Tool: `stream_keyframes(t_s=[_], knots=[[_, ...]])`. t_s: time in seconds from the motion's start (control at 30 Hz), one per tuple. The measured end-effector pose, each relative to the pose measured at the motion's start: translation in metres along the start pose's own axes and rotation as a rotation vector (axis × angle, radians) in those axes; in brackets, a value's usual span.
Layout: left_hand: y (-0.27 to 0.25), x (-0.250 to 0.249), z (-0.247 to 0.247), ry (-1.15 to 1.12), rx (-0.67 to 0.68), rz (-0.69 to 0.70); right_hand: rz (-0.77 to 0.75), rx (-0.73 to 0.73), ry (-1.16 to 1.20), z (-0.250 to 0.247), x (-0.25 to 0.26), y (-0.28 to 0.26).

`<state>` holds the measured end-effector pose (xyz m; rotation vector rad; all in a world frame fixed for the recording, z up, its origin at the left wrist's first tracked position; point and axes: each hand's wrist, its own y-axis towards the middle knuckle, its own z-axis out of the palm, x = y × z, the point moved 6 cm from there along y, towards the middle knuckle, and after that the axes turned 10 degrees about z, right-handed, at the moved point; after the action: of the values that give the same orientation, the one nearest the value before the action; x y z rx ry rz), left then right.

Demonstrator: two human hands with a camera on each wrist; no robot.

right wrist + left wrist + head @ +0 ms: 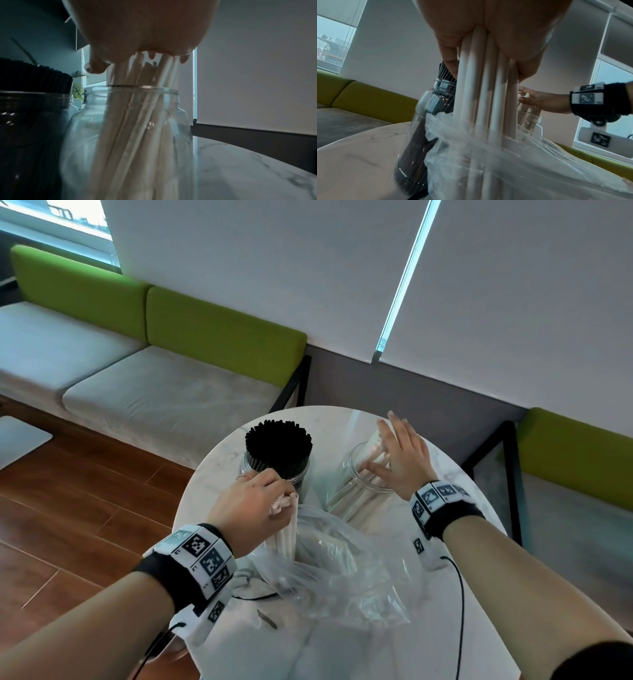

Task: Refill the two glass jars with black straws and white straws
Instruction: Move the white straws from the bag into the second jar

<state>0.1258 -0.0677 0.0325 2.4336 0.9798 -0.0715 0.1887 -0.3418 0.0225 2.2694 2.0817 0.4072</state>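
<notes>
Two glass jars stand on the round marble table. The left jar is packed with black straws. The right jar holds several white straws. My right hand hovers over that jar's mouth with fingers spread and straight, its palm resting on the straw tops. My left hand grips a bunch of white straws upright, their lower ends inside a clear plastic bag in front of the jars.
A green-backed bench with grey cushions runs along the wall behind the table. Another green seat is at the right. Wood floor lies to the left. A small dark item lies on the table near the bag.
</notes>
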Motion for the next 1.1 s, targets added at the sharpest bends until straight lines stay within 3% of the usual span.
stream_keyframes(t_s=[0.13,0.33,0.47,0.53,0.67,0.77,0.9,0.97,1.1], knots=[[0.003,-0.004,-0.006,0.023,-0.053,0.035,0.074,0.09,0.065,0.012,0.005,0.023],[0.0,0.004,0.002,-0.011,0.032,-0.025,0.087,-0.254,0.279,-0.013,0.008,0.031],[0.002,0.004,0.002,-0.014,0.046,-0.029,0.128,-0.008,0.141,0.006,0.004,0.036],[0.003,0.003,0.001,-0.019,0.053,-0.028,0.102,0.042,0.138,0.012,0.001,0.035],[0.004,0.001,0.001,-0.013,0.05,-0.014,0.089,-0.074,0.282,0.0,-0.003,0.029],[0.004,0.001,0.0,-0.013,0.039,-0.006,0.098,-0.064,0.133,-0.002,0.0,0.027],[0.003,0.006,0.004,-0.036,0.087,-0.042,-0.083,-0.243,0.116,-0.023,0.027,0.006],[0.003,0.006,0.004,-0.04,0.096,-0.055,-0.156,-0.131,0.075,-0.013,0.04,-0.011],[0.002,0.005,0.002,-0.038,0.109,-0.05,-0.071,0.191,-0.076,0.02,0.036,-0.033]])
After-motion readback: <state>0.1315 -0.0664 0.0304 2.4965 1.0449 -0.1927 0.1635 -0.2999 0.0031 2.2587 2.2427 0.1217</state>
